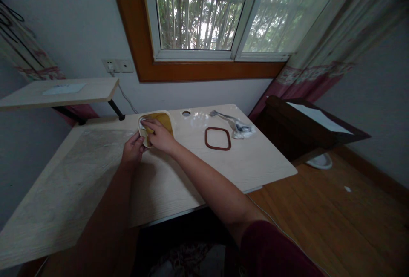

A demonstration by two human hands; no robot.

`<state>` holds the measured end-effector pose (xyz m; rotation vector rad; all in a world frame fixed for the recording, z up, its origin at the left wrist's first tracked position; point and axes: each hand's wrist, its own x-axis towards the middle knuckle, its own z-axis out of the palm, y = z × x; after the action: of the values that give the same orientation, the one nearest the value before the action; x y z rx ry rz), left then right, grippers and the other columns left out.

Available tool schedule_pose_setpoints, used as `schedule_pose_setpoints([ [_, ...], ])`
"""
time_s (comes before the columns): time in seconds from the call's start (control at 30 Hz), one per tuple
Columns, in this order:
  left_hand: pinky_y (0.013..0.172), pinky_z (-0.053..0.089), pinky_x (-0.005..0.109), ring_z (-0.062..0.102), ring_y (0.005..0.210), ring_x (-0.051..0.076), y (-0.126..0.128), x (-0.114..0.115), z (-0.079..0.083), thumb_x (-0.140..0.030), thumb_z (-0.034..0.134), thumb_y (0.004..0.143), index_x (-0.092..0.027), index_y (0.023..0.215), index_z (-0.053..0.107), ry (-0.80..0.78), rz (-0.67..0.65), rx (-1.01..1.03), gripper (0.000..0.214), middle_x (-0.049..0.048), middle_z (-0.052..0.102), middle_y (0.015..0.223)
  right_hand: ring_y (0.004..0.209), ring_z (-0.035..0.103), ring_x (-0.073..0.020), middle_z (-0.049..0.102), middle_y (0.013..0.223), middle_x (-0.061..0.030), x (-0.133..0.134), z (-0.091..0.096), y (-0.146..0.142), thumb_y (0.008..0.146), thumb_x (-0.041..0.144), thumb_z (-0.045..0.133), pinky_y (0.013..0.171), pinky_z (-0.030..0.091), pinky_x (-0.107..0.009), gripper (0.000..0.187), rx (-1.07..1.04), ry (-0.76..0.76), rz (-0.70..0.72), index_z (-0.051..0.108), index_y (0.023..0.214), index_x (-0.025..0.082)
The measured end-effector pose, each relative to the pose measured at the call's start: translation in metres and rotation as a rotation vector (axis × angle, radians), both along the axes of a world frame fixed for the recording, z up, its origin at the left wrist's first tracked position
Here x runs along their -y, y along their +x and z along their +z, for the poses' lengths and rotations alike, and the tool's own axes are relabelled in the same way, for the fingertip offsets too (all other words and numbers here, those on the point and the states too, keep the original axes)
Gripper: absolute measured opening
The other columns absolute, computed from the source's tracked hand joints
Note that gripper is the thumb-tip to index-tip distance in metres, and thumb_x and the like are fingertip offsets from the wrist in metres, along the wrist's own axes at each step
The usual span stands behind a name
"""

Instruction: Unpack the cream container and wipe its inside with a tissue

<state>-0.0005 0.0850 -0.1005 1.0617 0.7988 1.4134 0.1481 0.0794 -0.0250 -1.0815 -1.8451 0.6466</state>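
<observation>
A rounded square shell with a pale rim and a yellow-brown inside sits at the back of the table, left of its middle. My left hand is closed on its near left edge, thumb and fingers pinched there. Over the shell lies my right hand, its fingertips bunched inside by the left wall, at a small whitish patch. What those fingers hold, if anything, is hidden. To the right lies a brown rounded square frame, flat on the table. Beside it is a clear plastic bag with dark small parts inside.
The pale wooden table has a round cable hole near its back edge. A clear plastic sheet covers its left part. A raised shelf stands at the back left. Dark wooden furniture adjoins the right side.
</observation>
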Motion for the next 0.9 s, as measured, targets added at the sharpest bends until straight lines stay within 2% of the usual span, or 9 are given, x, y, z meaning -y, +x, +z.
schedule_pose_setpoints([
  [0.13,0.048,0.041,0.019,0.053,0.053,0.008,0.000,0.002,0.001,-0.036,0.079,0.079,-0.017,0.111,0.071,0.021,-0.042,0.022,0.038,0.0001,0.065,0.074,0.131,0.056,-0.0165,0.063,0.139,-0.0110,0.001,0.000,0.003,0.079,-0.008,0.048,0.115,0.039,-0.028,0.058,0.038,0.020,0.013,0.069,0.129,0.012],
  [0.27,0.057,0.048,0.021,0.064,0.071,0.013,0.000,-0.001,-0.004,-0.035,0.074,0.085,-0.020,0.121,0.069,0.065,-0.112,0.089,0.038,0.0068,0.071,0.100,0.116,0.066,-0.0168,0.073,0.120,-0.0082,0.001,0.002,0.010,0.084,-0.004,0.046,0.106,0.047,-0.027,0.045,0.083,0.007,0.004,0.078,0.111,0.015],
  [0.33,0.061,0.050,0.022,0.065,0.075,0.013,0.000,-0.003,-0.006,-0.034,0.073,0.087,-0.020,0.124,0.067,0.073,-0.141,0.101,0.040,0.0081,0.071,0.106,0.112,0.068,-0.0174,0.075,0.115,-0.0068,0.000,0.003,0.012,0.085,-0.002,0.048,0.103,0.049,-0.027,0.043,0.099,-0.015,0.010,0.081,0.104,0.017],
  [0.43,0.060,0.049,0.020,0.064,0.073,0.011,-0.002,-0.005,-0.007,-0.033,0.074,0.087,-0.018,0.124,0.067,0.056,-0.152,0.122,0.041,0.0070,0.071,0.102,0.113,0.068,-0.0165,0.075,0.116,-0.0052,-0.002,0.004,0.013,0.084,-0.002,0.048,0.104,0.048,-0.027,0.045,0.071,-0.032,0.017,0.081,0.105,0.020],
  [0.67,0.058,0.046,0.019,0.064,0.073,0.011,-0.003,-0.004,-0.007,-0.037,0.075,0.086,-0.021,0.122,0.067,0.041,-0.186,0.093,0.040,0.0069,0.072,0.104,0.135,0.054,-0.0161,0.061,0.142,-0.0085,0.003,0.007,0.006,0.082,-0.007,0.047,0.116,0.039,-0.031,0.061,-0.007,0.019,-0.004,0.069,0.132,0.020],
  [0.8,0.061,0.049,0.021,0.065,0.073,0.012,-0.001,-0.002,-0.005,-0.038,0.077,0.084,-0.020,0.122,0.068,0.041,-0.177,0.088,0.043,0.0067,0.072,0.099,0.129,0.058,-0.0162,0.066,0.136,-0.0069,0.004,0.007,0.008,0.083,-0.007,0.047,0.114,0.042,-0.032,0.056,0.047,-0.005,0.015,0.073,0.125,0.021],
  [0.9,0.063,0.050,0.022,0.066,0.075,0.013,0.001,-0.001,-0.003,-0.039,0.080,0.082,-0.019,0.123,0.067,0.039,-0.174,0.096,0.047,0.0078,0.072,0.101,0.119,0.064,-0.0151,0.072,0.124,-0.0066,0.003,0.005,0.012,0.086,-0.004,0.048,0.108,0.046,-0.027,0.047,0.109,-0.024,0.038,0.078,0.114,0.018],
])
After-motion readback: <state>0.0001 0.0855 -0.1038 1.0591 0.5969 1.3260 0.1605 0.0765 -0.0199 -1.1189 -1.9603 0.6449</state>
